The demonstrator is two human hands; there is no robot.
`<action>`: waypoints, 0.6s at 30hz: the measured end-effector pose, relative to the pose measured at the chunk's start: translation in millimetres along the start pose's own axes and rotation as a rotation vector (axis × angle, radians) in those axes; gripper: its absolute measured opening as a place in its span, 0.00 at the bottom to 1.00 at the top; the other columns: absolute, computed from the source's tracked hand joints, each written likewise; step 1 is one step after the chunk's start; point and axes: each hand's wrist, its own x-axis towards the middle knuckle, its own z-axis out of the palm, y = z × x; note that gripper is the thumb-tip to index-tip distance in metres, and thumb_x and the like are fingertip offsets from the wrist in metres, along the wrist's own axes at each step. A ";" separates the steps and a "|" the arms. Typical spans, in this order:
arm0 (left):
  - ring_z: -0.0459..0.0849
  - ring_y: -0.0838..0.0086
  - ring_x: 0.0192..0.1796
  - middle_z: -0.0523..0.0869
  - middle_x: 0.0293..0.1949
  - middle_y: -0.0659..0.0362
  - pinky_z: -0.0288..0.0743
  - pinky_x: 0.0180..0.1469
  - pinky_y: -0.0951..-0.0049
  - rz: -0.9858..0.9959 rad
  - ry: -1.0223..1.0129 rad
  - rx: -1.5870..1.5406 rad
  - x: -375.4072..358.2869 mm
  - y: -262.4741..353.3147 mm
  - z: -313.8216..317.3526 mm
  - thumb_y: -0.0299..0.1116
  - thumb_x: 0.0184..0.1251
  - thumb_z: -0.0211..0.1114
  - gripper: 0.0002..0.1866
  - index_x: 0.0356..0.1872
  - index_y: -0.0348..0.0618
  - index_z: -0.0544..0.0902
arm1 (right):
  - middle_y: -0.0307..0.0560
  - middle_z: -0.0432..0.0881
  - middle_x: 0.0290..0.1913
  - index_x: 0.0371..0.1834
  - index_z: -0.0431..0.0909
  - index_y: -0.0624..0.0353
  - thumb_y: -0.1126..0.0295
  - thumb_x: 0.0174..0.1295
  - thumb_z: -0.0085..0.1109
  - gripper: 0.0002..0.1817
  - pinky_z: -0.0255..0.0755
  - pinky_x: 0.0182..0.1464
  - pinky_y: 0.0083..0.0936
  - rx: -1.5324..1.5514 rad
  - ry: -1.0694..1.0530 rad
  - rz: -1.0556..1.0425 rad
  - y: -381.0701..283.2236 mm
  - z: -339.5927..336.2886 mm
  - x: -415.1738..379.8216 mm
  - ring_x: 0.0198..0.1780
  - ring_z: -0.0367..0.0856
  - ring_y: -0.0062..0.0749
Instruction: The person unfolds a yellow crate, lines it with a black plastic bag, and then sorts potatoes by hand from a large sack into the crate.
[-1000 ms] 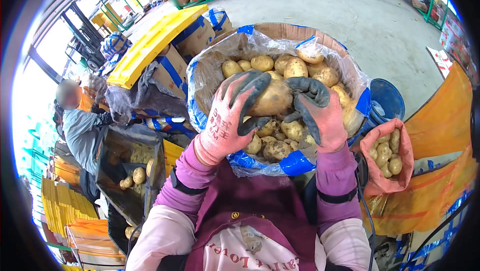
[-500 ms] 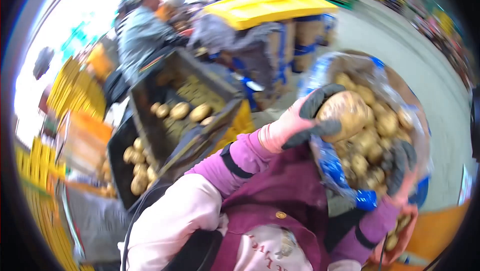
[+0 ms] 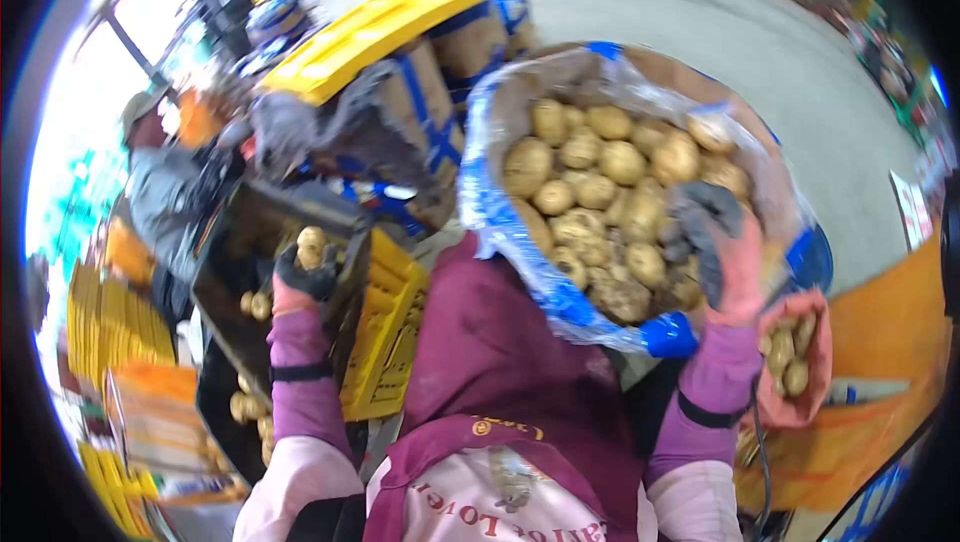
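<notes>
My left hand (image 3: 301, 277), in a pink and dark grey glove, is closed around a potato (image 3: 311, 246) above the dark sorting bin (image 3: 222, 310) on the left. A couple of other potatoes (image 3: 256, 304) lie in that bin beside the hand. On the right, my right hand (image 3: 722, 247), gloved the same way, reaches into a large round container lined with clear and blue plastic (image 3: 478, 167). Its fingers curl down against the heaped potatoes (image 3: 622, 163); whatever is between them is hidden.
A yellow crate (image 3: 385, 327) stands under the bin's right side. Beyond it are wrapped cartons with a yellow lid (image 3: 390, 27). A person in a grey jacket (image 3: 165, 197) is at the far left. A pink bag of potatoes (image 3: 797, 372) sits at right, near an orange surface (image 3: 880, 342).
My left hand has swung left with a potato, from over the plastic-lined container to over the dark bin. My right hand's fingers have curled in among the potatoes. The view has turned right.
</notes>
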 end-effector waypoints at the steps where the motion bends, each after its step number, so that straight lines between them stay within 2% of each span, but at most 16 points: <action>1: 0.87 0.67 0.45 0.87 0.47 0.52 0.80 0.50 0.70 0.167 0.050 0.569 -7.8 7.5 28.6 0.32 0.64 0.70 0.16 0.48 0.37 0.78 | 0.45 0.84 0.40 0.51 0.78 0.65 0.75 0.64 0.59 0.13 0.78 0.31 0.21 -0.055 -0.034 -0.015 -1.0 2.3 -1.2 0.32 0.83 0.24; 2: 0.86 0.67 0.48 0.86 0.49 0.51 0.80 0.51 0.69 0.106 -0.098 0.166 -18.2 32.3 66.6 0.31 0.67 0.66 0.13 0.48 0.37 0.78 | 0.45 0.84 0.40 0.50 0.79 0.65 0.75 0.64 0.59 0.12 0.77 0.31 0.20 0.036 -0.095 -0.008 -2.1 4.5 -2.7 0.32 0.83 0.24; 3: 0.85 0.66 0.51 0.84 0.51 0.50 0.80 0.52 0.69 0.035 -0.234 -0.235 -22.4 53.7 96.0 0.30 0.70 0.62 0.10 0.47 0.38 0.78 | 0.42 0.84 0.39 0.46 0.80 0.63 0.75 0.64 0.59 0.09 0.77 0.31 0.18 -0.024 -0.115 0.012 -7.9 8.6 -5.4 0.33 0.83 0.21; 4: 0.81 0.64 0.56 0.81 0.56 0.48 0.78 0.55 0.66 -0.071 -0.495 -0.542 -2.3 68.6 114.1 0.32 0.76 0.54 0.12 0.52 0.37 0.77 | 0.43 0.85 0.37 0.44 0.81 0.62 0.74 0.63 0.60 0.08 0.78 0.33 0.20 -0.071 -0.177 0.033 -5.5 7.9 -5.2 0.33 0.83 0.23; 5: 0.81 0.65 0.55 0.80 0.56 0.51 0.76 0.55 0.67 -0.046 -0.207 -0.317 -26.8 101.2 177.6 0.38 0.78 0.51 0.17 0.57 0.38 0.76 | 0.45 0.86 0.36 0.42 0.81 0.61 0.73 0.63 0.60 0.07 0.78 0.35 0.23 -0.119 -0.242 0.052 -3.7 6.4 -4.3 0.34 0.84 0.25; 6: 0.82 0.61 0.56 0.80 0.58 0.48 0.77 0.59 0.63 0.124 -0.453 -0.237 -27.3 113.8 207.8 0.37 0.77 0.52 0.19 0.61 0.36 0.75 | 0.48 0.86 0.36 0.41 0.82 0.60 0.70 0.63 0.60 0.08 0.79 0.38 0.27 -0.356 -0.288 0.007 -2.7 8.0 -5.2 0.35 0.85 0.32; 7: 0.82 0.63 0.55 0.80 0.59 0.49 0.77 0.57 0.65 0.215 -0.557 -0.113 -39.3 129.2 262.1 0.37 0.78 0.52 0.21 0.64 0.37 0.73 | 0.52 0.87 0.36 0.41 0.83 0.59 0.67 0.62 0.61 0.09 0.79 0.41 0.32 -0.591 -0.332 -0.034 -1.1 8.0 -3.9 0.37 0.86 0.38; 8: 0.83 0.66 0.52 0.80 0.59 0.50 0.78 0.54 0.68 0.205 -0.620 0.034 -54.3 145.3 319.1 0.36 0.79 0.51 0.22 0.66 0.36 0.71 | 0.57 0.85 0.39 0.41 0.83 0.58 0.61 0.60 0.63 0.13 0.77 0.48 0.40 -0.754 -0.324 -0.097 -3.9 9.5 -7.6 0.42 0.85 0.50; 9: 0.83 0.69 0.50 0.80 0.58 0.53 0.78 0.52 0.70 0.470 -0.690 0.367 -65.8 142.7 361.2 0.37 0.79 0.51 0.21 0.65 0.35 0.72 | 0.57 0.86 0.39 0.40 0.83 0.58 0.58 0.60 0.62 0.15 0.77 0.49 0.43 -0.769 -0.362 -0.159 13.2 6.2 -3.3 0.44 0.84 0.52; 10: 0.83 0.72 0.49 0.81 0.56 0.56 0.78 0.49 0.71 0.487 -0.874 0.531 -80.3 146.7 401.1 0.38 0.78 0.52 0.21 0.64 0.35 0.74 | 0.55 0.86 0.38 0.41 0.83 0.57 0.61 0.61 0.62 0.13 0.77 0.47 0.40 -0.831 -0.372 -0.228 19.4 5.4 -2.4 0.42 0.85 0.50; 11: 0.83 0.74 0.48 0.81 0.56 0.58 0.79 0.48 0.72 0.192 -0.951 0.572 -92.1 144.9 442.6 0.40 0.76 0.56 0.22 0.63 0.38 0.75 | 0.52 0.86 0.38 0.41 0.84 0.56 0.64 0.61 0.61 0.11 0.77 0.45 0.38 -0.896 -0.382 -0.296 21.6 6.0 -2.4 0.41 0.85 0.48; 13: 0.81 0.76 0.47 0.83 0.51 0.59 0.79 0.44 0.75 0.094 -1.090 0.807 -87.6 106.1 503.7 0.44 0.71 0.63 0.27 0.66 0.41 0.73 | 0.52 0.86 0.38 0.41 0.84 0.56 0.61 0.61 0.60 0.12 0.77 0.47 0.41 -0.854 -0.359 -0.311 20.8 4.4 -2.7 0.42 0.84 0.50; 14: 0.80 0.78 0.44 0.83 0.47 0.60 0.78 0.40 0.76 0.174 -1.130 1.026 -83.2 86.9 531.2 0.46 0.68 0.66 0.31 0.66 0.37 0.72 | 0.53 0.86 0.38 0.41 0.84 0.56 0.60 0.62 0.59 0.13 0.76 0.47 0.42 -0.879 -0.398 -0.333 21.4 3.8 -1.7 0.43 0.84 0.50; 15: 0.79 0.80 0.41 0.82 0.45 0.59 0.78 0.36 0.77 0.190 -1.159 1.067 -77.8 63.0 555.2 0.48 0.64 0.69 0.37 0.68 0.35 0.70 | 0.54 0.86 0.38 0.41 0.84 0.56 0.60 0.63 0.57 0.13 0.76 0.47 0.43 -0.906 -0.436 -0.354 21.2 3.2 -0.7 0.43 0.84 0.51; 16: 0.78 0.80 0.38 0.82 0.43 0.58 0.77 0.33 0.78 0.208 -1.127 1.189 -63.7 34.9 576.6 0.51 0.60 0.72 0.41 0.67 0.33 0.70 | 0.57 0.85 0.40 0.41 0.83 0.58 0.57 0.62 0.57 0.16 0.76 0.49 0.43 -0.932 -0.512 -0.306 19.3 2.2 2.4 0.45 0.84 0.52; 18: 0.81 0.77 0.42 0.83 0.43 0.55 0.79 0.40 0.74 0.406 -0.936 1.308 -65.4 -13.9 603.0 0.51 0.54 0.76 0.44 0.66 0.32 0.70 | 0.58 0.85 0.41 0.41 0.83 0.59 0.58 0.60 0.58 0.16 0.76 0.51 0.42 -0.956 -0.521 -0.272 9.3 1.0 0.0 0.47 0.84 0.52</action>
